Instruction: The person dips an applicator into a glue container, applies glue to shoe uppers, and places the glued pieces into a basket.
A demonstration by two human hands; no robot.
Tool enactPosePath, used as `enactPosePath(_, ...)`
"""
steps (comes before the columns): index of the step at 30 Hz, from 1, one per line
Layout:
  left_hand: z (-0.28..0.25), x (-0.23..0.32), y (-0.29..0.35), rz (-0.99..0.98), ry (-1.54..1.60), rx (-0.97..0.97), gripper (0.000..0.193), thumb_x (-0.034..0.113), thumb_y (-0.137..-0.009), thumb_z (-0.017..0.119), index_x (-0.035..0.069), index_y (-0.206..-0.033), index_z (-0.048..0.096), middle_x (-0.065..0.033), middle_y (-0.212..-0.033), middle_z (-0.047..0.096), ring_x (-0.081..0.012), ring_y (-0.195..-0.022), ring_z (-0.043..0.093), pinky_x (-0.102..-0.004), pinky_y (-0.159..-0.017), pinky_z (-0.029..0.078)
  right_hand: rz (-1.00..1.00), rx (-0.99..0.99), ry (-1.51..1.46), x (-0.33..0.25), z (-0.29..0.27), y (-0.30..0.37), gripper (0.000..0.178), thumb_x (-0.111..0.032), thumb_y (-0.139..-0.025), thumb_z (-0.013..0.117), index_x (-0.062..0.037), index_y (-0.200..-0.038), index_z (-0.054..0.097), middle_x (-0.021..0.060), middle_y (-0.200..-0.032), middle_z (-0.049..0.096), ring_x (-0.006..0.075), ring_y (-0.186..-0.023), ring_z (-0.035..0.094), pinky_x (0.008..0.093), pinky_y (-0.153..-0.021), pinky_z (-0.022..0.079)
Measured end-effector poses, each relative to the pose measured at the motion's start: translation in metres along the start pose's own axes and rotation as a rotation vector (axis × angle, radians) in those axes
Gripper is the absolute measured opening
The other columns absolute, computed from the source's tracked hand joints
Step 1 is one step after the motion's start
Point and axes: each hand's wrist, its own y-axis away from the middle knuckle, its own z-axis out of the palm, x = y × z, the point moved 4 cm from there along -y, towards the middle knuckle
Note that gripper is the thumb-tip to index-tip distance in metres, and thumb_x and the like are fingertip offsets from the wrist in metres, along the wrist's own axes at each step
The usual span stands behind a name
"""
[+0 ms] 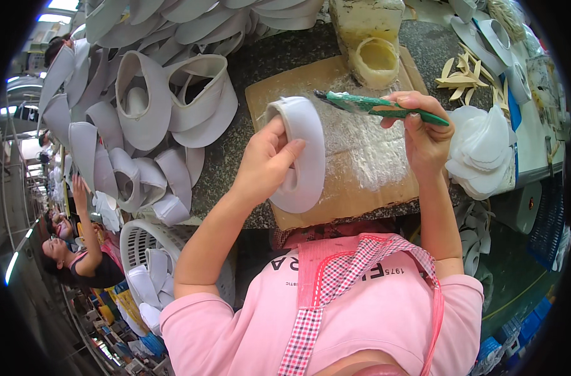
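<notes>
If paste [355,98] drips from the brush [376,105] the right hand [424,135] grips over cardboard [345,188], the left hand's [264,156] clasped shoe top [310,139] could stain.

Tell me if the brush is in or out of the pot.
Out: the right hand holds the brush, whose dark tip shows clear of the pot.

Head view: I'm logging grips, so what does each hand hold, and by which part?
The left hand holds a white slipper-like piece by the edge of its opening; the right hand holds a green brush by its handle.
</notes>
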Motion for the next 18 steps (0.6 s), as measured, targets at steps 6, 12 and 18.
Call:
enactPosePath(6,-0.005,0.019,-0.003,0.000,-0.244,-0.279,0.036,0.000,-0.080,0.045,-0.001,-0.116,0.039,-0.0053,-0.099,0.053,-0.0108,-0.090,0.051,-0.0250,-0.079,0.041,-0.154,-0.092,-0.012,-0.013,0.003,-0.007,0.015,-0.003,-0.080,0.051,0.0031,-0.092,0.056,0.0175,-0.091,0.056,0.0181,-0.074,0.056,0.0242,-0.056,0.047)
enactPosePath(12,-0.001,0.024,-0.005,0.036,-0.186,-0.355,0.039,0.001,-0.080,0.046,-0.002,-0.118,0.036,-0.0060,-0.104,0.051,-0.0115,-0.094,0.050,-0.0256,-0.082,0.039,-0.260,-0.166,0.175,-0.021,0.016,-0.011,0.014,-0.001,-0.074,0.056,0.0020,-0.087,0.059,0.0144,-0.082,0.059,0.0175,-0.069,0.057,0.0238,-0.055,0.046)
enactPosePath(18,0.001,0.022,-0.003,0.125,-0.012,-0.443,0.049,0.020,-0.079,0.051,0.000,-0.121,0.036,-0.0069,-0.106,0.050,-0.0142,-0.098,0.046,-0.0281,-0.086,0.034,-0.298,-0.428,0.282,-0.032,0.021,-0.001,0.007,-0.005,-0.076,0.055,-0.0012,-0.079,0.060,0.0159,-0.075,0.060,0.0175,-0.063,0.057,0.0251,-0.049,0.045)
